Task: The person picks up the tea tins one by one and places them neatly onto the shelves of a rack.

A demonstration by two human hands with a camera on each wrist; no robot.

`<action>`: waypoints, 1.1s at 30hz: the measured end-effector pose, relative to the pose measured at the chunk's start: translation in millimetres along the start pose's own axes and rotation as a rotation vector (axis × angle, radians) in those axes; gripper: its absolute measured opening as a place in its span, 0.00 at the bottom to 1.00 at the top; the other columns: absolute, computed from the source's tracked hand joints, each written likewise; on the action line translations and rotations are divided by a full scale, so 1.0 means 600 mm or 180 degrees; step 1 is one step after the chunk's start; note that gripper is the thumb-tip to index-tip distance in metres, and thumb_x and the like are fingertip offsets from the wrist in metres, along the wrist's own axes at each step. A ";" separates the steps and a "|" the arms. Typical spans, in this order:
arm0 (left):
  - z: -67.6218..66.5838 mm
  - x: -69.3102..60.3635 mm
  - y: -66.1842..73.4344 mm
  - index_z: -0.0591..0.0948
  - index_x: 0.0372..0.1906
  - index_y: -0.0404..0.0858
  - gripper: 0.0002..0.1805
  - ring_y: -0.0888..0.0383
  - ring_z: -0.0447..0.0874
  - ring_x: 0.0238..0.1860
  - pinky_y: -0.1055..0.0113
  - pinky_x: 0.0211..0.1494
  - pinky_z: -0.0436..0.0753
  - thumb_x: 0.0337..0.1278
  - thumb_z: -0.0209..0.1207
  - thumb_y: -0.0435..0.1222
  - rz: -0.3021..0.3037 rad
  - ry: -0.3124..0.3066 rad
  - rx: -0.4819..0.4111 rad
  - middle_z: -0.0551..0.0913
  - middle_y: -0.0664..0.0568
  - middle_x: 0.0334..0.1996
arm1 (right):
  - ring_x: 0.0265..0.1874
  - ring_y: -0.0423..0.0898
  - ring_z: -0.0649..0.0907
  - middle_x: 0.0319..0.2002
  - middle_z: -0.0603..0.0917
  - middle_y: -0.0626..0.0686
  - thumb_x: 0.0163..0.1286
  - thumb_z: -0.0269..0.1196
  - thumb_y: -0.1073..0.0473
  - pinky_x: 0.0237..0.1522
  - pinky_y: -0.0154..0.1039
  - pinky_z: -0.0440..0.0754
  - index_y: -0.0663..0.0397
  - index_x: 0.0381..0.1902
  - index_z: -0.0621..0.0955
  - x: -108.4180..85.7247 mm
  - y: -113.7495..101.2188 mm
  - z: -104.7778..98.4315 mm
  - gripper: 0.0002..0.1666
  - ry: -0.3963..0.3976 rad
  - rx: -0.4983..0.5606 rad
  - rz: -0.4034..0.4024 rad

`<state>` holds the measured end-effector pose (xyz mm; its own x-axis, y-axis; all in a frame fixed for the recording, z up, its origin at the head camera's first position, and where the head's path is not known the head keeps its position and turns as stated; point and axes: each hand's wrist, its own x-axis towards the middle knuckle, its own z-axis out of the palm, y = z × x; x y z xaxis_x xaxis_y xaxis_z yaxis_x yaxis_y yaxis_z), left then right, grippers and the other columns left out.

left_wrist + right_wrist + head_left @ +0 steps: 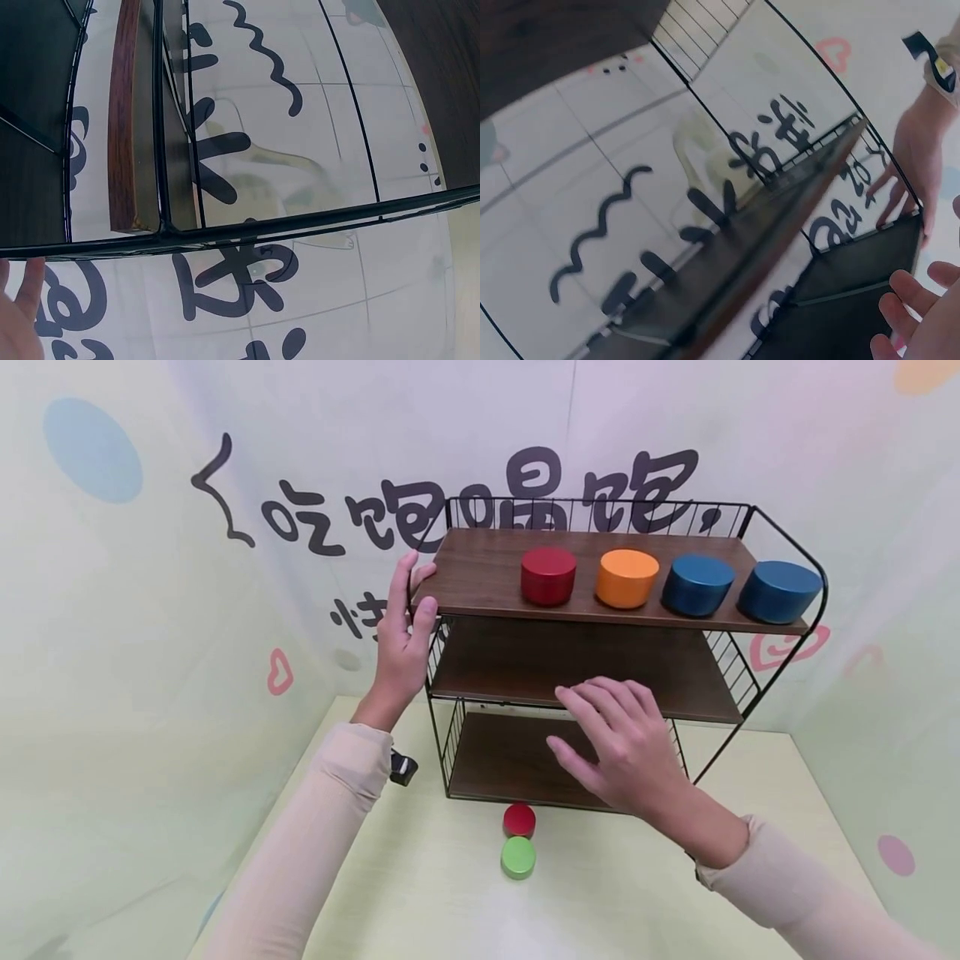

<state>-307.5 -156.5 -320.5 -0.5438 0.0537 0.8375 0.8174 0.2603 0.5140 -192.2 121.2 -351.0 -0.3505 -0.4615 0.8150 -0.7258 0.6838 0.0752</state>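
Observation:
My left hand (pixel 405 647) grips the upper left corner of a three-tier rack (pixel 472 572) with black wire sides and brown wood boards. Its thumb lies near the top board's front edge. In front of the middle board hovers my right hand (pixel 626 752), holding nothing, its fingers loosely bent. Along the top board stand short round tins: a red tin (pixel 548 577), an orange tin (pixel 627 579), a blue tin (pixel 697 585) and another blue tin (pixel 780 592) at the right end. On the table, a red tin (pixel 519 821) sits against a green tin (pixel 518 858).
The rack stands on a pale table (pixel 420 877) toward its back edge. Behind it hangs a white printed backdrop (pixel 315 460) with black lettering, and similar sheets close off both sides. The middle board (pixel 525 656) and bottom board (pixel 510 752) lie beneath the top one.

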 end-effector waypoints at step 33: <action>0.001 0.001 -0.001 0.60 0.76 0.39 0.28 0.55 0.70 0.67 0.64 0.64 0.69 0.75 0.47 0.32 0.0048 -0.0001 -0.0029 0.75 0.45 0.65 | 0.44 0.51 0.83 0.45 0.84 0.55 0.74 0.52 0.38 0.47 0.50 0.78 0.55 0.57 0.81 -0.181 -0.066 0.132 0.30 -0.0604 0.0297 0.0551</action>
<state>-308.3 -156.1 -320.6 -0.5314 0.0579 0.8451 0.8272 0.2506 0.5030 -172.5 99.5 -488.1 -0.5725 -0.4459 0.6880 -0.6937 0.7108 -0.1165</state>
